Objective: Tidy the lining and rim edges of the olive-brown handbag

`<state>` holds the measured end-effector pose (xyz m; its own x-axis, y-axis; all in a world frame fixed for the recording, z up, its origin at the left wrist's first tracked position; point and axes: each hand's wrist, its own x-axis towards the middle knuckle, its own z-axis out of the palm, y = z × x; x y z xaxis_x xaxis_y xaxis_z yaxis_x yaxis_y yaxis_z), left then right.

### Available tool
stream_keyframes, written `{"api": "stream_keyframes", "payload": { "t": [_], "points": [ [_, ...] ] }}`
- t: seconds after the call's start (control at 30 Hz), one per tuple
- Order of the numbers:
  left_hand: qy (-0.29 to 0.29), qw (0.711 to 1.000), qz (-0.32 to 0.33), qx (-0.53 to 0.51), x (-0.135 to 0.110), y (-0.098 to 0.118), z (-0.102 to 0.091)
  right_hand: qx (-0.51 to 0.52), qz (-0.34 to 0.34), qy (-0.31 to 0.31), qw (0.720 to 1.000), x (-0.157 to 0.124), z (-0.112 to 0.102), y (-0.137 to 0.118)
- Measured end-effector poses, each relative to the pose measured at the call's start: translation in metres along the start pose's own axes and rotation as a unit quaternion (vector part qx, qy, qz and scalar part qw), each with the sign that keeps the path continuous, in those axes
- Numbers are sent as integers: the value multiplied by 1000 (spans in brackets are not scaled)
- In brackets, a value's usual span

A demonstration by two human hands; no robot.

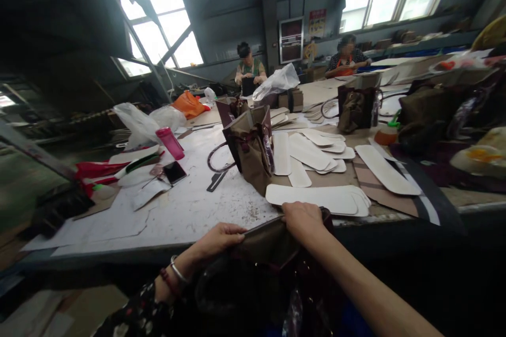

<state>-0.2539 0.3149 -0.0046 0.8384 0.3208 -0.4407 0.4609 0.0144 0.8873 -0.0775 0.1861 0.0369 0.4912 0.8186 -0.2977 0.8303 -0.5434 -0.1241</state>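
A dark brown and maroon handbag [272, 247] is in front of me at the table's near edge, its lower part in shadow. My left hand [223, 239] pinches the bag's top edge on the left, thumb along the rim. Over the rim on the right, my right hand [302, 216] is closed, fingers curled out of sight. Just beyond it lie white oblong panels [316, 198] in a small stack. A similar finished-looking handbag [253, 160] stands upright on the table behind, with a round handle [215, 160] to its left.
White paper [190, 205] covers the table's left half. On it are a pink bottle [171, 143], a phone [174, 172] and plastic bags [138, 126]. More white panels [312, 150], another handbag [358, 105] and a glue bottle [387, 132] stand rightward. Two people [251, 71] sit across the table.
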Motion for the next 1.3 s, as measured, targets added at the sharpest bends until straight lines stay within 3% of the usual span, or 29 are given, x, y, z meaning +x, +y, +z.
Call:
{"api": "stream_keyframes", "payload": {
  "t": [0.2, 0.3, 0.4, 0.53, 0.67, 0.8, 0.97, 1.1, 1.17, 1.3],
  "points": [
    [77, 991, 43, 103, -13, 66, -58, 26, -25, 83, 996, -1, -24, -12],
    [86, 984, 52, 149, -2, 82, -81, 46, -35, 93, 994, 12, -24, -19],
    [77, 979, 51, 179, 18, 81, -92, 56, -34, 84, 994, 26, -14, -22],
    [45, 979, 41, 194, 42, 62, -95, 60, -29, 62, 996, 36, 1, -21],
    [20, 978, 38, 206, 53, 46, -98, 58, -21, 34, 997, 42, 8, -19],
    [14, 969, 43, 242, 58, 43, -102, 52, -18, 23, 998, 47, 11, -19],
    [41, 937, 66, 342, 56, 51, -99, 53, -9, 14, 998, 49, 13, -18],
    [96, 899, 110, 413, 51, 60, -75, 54, -10, 16, 998, 47, 14, -18],
    [71, 891, 136, 427, 53, 63, -57, 53, -11, 17, 998, 46, 14, -18],
    [-42, 894, 159, 417, 70, 64, -27, 44, -13, 20, 999, 45, 14, -20]
  ]
}}
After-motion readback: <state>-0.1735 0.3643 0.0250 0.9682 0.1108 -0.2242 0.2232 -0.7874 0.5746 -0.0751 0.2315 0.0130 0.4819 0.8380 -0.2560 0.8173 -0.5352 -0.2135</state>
